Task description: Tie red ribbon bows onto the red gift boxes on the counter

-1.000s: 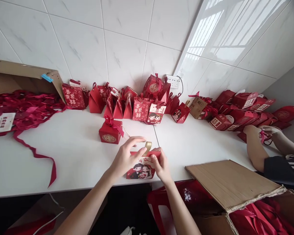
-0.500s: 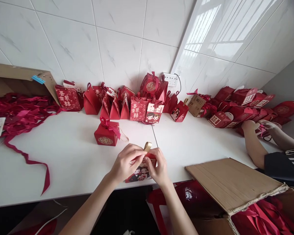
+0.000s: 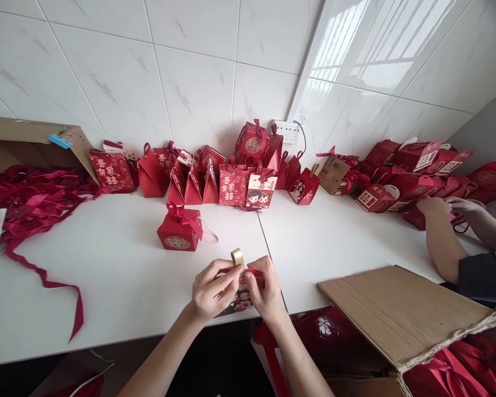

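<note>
A red box with a printed couple (image 3: 240, 301) stands at the table's front edge, partly hidden behind my hands. My left hand (image 3: 215, 288) pinches the base of a gold ribbon loop (image 3: 237, 257) at the box's top. My right hand (image 3: 264, 286) has its thumb and fingers closed on the red top edge of the same box. Behind them to the left sits a red box with a bow (image 3: 180, 227) and a twisted cord at its side.
Finished-looking red boxes (image 3: 233, 186) line the wall. A carton of red ribbons (image 3: 37, 201) is at left. An open cardboard box (image 3: 405, 309) stands at front right. Another person's hands (image 3: 442, 208) work among boxes at far right. A power strip (image 3: 287, 131) hangs behind.
The gold loop and my left hand have shifted slightly left and down over the box. The view has moved a little, and the other person's arms appear farther right.
</note>
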A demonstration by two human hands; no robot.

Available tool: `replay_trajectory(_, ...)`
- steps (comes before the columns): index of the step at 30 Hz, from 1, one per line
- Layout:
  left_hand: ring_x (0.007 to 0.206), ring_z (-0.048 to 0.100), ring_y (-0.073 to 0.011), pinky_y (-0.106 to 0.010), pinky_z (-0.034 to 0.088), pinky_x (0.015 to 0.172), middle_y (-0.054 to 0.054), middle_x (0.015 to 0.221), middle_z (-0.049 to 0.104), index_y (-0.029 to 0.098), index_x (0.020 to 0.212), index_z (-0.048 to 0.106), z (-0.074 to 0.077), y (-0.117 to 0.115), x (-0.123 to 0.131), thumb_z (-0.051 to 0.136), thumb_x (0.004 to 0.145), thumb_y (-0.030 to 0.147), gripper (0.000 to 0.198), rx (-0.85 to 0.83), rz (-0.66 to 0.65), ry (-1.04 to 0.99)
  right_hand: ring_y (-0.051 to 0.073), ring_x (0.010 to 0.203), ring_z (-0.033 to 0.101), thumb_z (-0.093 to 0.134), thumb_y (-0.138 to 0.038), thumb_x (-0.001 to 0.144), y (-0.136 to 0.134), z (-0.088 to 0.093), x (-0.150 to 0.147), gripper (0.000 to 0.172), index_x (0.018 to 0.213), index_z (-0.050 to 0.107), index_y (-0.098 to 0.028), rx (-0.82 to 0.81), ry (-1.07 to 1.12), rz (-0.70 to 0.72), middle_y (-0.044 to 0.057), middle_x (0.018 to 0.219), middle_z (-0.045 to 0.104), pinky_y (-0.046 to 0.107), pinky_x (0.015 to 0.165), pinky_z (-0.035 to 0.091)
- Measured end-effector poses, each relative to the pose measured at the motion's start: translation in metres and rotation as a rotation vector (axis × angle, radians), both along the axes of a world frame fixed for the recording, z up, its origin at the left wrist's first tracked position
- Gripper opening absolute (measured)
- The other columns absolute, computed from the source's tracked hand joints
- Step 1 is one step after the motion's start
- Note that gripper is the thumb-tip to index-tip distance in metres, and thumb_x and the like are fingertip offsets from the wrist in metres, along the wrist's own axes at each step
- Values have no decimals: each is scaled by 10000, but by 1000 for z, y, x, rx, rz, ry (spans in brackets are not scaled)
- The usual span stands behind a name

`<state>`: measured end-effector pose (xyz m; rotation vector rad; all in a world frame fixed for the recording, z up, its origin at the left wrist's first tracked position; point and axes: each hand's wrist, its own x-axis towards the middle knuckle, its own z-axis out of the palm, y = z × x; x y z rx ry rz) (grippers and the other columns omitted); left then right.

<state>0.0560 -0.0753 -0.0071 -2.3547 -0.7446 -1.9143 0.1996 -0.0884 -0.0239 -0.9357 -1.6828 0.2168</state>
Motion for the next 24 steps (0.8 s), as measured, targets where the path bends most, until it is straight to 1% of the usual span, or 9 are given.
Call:
replay_trajectory(2, 660, 609, -68, -145, 535, 550, -31, 914, 612, 241, 1264, 547, -1, 0, 0, 559, 787, -30, 549, -32, -12, 5, 143, 662, 511, 464, -205, 929, 0, 0, -2, 52, 897, 501, -226, -9, 21, -6, 5, 752, 501, 267, 548, 433)
replay_trajectory(8, 719, 631, -90, -171, 560, 603, -50, 946, 628, 227, 1290, 525, -8, 1, -2, 562, 788, -15, 558, -30, -7, 42, 135, 646, 487, 465, -182, 920, 0, -2, -6, 88, 841, 484, -217, 6, 79, -9, -5, 718, 488, 259, 554, 419)
replay_trajectory(14, 737, 635, -95, -165, 548, 609, -54, 953, 633, 224, 1292, 527, -7, 4, -1, 556, 778, -28, 574, -9, -9, 54, 135, 640, 480, 488, -175, 895, -1, 0, -7, 81, 826, 494, -217, -21, 115, 24, -7, 710, 485, 254, 548, 407)
replay_trajectory(16, 733, 631, -94, -165, 543, 616, -50, 954, 631, 236, 1303, 517, -8, 4, -2, 550, 779, -26, 587, -29, -13, 55, 136, 648, 490, 494, -188, 893, -1, -2, -6, 46, 864, 502, -223, -34, 136, 33, -7, 727, 496, 262, 570, 421)
replay_trajectory(17, 745, 632, -99, -172, 545, 632, -51, 962, 630, 242, 1317, 501, -9, 4, -2, 545, 783, -19, 595, -57, -22, 56, 138, 658, 502, 493, -208, 895, -2, -4, -6, 44, 934, 503, -227, -47, 171, 39, -5, 748, 508, 272, 591, 435)
replay_trajectory(19, 798, 635, -120, -212, 556, 693, -65, 1030, 622, 250, 1374, 421, -14, 1, -6, 534, 798, 25, 629, -153, -80, 31, 148, 696, 538, 485, -272, 902, -5, -11, -4, 229, 1125, 453, -231, -136, 291, 60, 7, 815, 542, 299, 642, 465)
replay_trajectory(21, 906, 633, -164, -283, 561, 774, -97, 1161, 584, 252, 1437, 283, -21, -5, -10, 532, 815, 108, 686, -329, -174, -33, 162, 751, 573, 491, -348, 899, -9, -17, -1, 349, 1212, 416, -213, -311, 423, 95, 28, 877, 577, 318, 688, 481)
replay_trajectory(23, 1017, 614, -209, -347, 548, 843, -124, 1257, 534, 248, 1457, 177, -27, -14, -16, 530, 835, 200, 717, -594, -261, -123, 172, 789, 589, 526, -401, 880, -13, -20, 3, 315, 1114, 512, -189, -498, 512, 120, 43, 893, 610, 310, 711, 480)
replay_trajectory(24, 1055, 604, -227, -363, 541, 860, -130, 1267, 532, 240, 1447, 184, -29, -18, -18, 526, 850, 243, 688, -751, -299, -162, 171, 785, 591, 547, -417, 868, -15, -18, 5, 291, 1037, 558, -179, -565, 552, 114, 44, 883, 623, 299, 710, 476)
